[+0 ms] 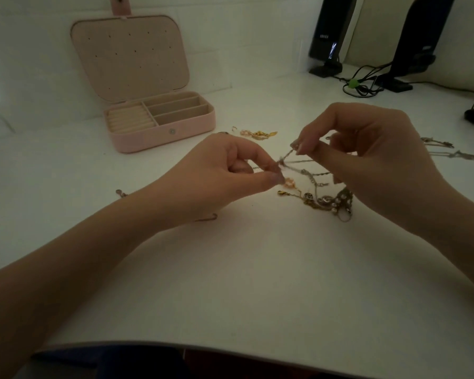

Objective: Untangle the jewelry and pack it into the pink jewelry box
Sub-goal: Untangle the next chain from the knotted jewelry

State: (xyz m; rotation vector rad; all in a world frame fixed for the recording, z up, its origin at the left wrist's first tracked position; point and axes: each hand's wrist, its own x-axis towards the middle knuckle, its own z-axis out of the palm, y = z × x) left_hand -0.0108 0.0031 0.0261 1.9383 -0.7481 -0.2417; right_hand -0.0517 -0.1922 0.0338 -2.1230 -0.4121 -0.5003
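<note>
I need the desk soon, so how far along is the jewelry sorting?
Early days. Done: the pink jewelry box stands open, its compartments apparently empty, and a gold piece lies apart near it. In hand: the left hand and right hand pinch a thin chain rising from the tangled pile. Left: freeing that pile, and packing everything.

tangled chains [319,196] on table, pink jewelry box [159,124] open
</note>
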